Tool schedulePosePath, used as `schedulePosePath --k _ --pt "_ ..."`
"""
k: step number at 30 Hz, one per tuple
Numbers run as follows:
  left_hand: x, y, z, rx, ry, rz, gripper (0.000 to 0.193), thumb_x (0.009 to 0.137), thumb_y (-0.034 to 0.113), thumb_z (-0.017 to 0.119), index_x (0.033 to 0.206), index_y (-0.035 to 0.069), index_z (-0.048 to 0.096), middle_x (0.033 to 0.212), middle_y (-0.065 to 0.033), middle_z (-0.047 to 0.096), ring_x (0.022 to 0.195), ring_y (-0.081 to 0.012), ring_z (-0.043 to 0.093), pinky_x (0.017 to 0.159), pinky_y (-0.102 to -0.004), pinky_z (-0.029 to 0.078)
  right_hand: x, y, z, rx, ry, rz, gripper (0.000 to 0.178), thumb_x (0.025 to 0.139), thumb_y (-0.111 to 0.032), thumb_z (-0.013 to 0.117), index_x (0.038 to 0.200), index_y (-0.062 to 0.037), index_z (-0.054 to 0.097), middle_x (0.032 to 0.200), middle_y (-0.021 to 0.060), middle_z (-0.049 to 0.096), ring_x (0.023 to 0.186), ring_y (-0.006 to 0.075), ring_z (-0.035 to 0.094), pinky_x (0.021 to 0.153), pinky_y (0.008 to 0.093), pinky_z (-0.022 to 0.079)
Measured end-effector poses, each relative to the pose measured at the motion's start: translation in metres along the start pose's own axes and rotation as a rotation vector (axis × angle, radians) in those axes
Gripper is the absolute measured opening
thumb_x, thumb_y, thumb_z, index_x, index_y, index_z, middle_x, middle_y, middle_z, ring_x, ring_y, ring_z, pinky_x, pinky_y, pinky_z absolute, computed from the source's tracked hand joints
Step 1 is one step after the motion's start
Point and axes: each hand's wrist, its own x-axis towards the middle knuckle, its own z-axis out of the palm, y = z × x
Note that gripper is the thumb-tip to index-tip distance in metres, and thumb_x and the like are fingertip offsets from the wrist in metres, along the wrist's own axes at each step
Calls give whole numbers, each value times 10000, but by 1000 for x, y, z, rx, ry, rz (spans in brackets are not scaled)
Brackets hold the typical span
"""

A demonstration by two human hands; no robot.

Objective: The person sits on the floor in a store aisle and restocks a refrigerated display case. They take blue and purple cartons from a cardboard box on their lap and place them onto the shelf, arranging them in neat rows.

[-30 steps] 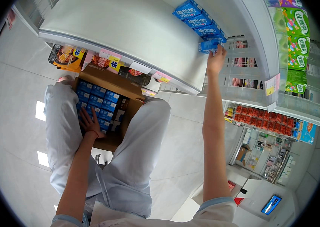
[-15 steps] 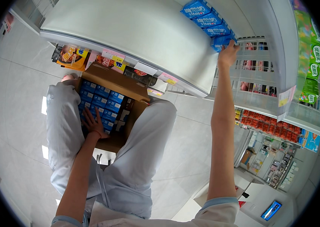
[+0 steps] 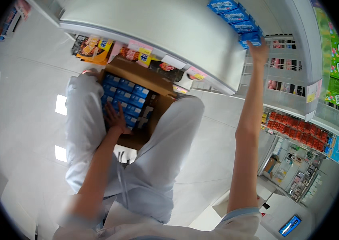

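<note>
My right hand reaches up to the white shelf and grips the nearest blue drink carton, thumb on one side and fingers on the other. That carton stands at the near end of a row of matching blue cartons along the shelf's right side. Down between my knees, my left hand lies with fingers spread over small blue cartons packed in a brown cardboard box. Darker gaps show along the right side of the box's contents.
Packaged foods with price tags stand under the shelf's front edge. To the right, a wire rack adjoins a shelf of green packs. Red packets hang below it. A lit screen sits at lower right.
The whole view has shifted, so the scene sits further right. My right hand stays at the nearest carton in the shelf row. My left hand remains spread on the cartons in the box.
</note>
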Motion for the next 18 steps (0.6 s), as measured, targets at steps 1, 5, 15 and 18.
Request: schedulePosePath --k 1,5,15,18 --pt "-1 -3 1 -5 1 -1 1385 496 510 771 1315 107 -271 1336 -301 -268 1266 -437 -207 1007 -583 26 -12 -24 -13 275 35 10 440 703 -149 667 1111 -63 526 1087 196 525 737 268 618 639 319 500" --pt "-1 -15 13 -11 11 -21 1381 505 508 768 1309 111 -283 1336 -296 -273 1267 -437 -204 1004 -586 21 -134 -154 -108 1038 -120 25 174 749 -38 596 923 -33 602 835 71 611 691 110 579 605 241 453" --pt "-12 -7 7 29 107 21 1304 556 541 716 1337 102 -231 1361 -286 -233 1277 -429 -188 1007 -574 54 -394 -276 -1 755 -903 568 823 685 -568 625 1165 74 441 1152 233 494 1090 327 474 900 341 381" --pt "-9 -11 10 15 94 28 1319 553 533 725 1326 106 -254 1354 -293 -236 1272 -437 -189 1002 -583 31 -396 -288 8 816 -1087 714 1070 662 -683 552 1300 109 219 1297 280 337 1220 324 348 985 328 295"
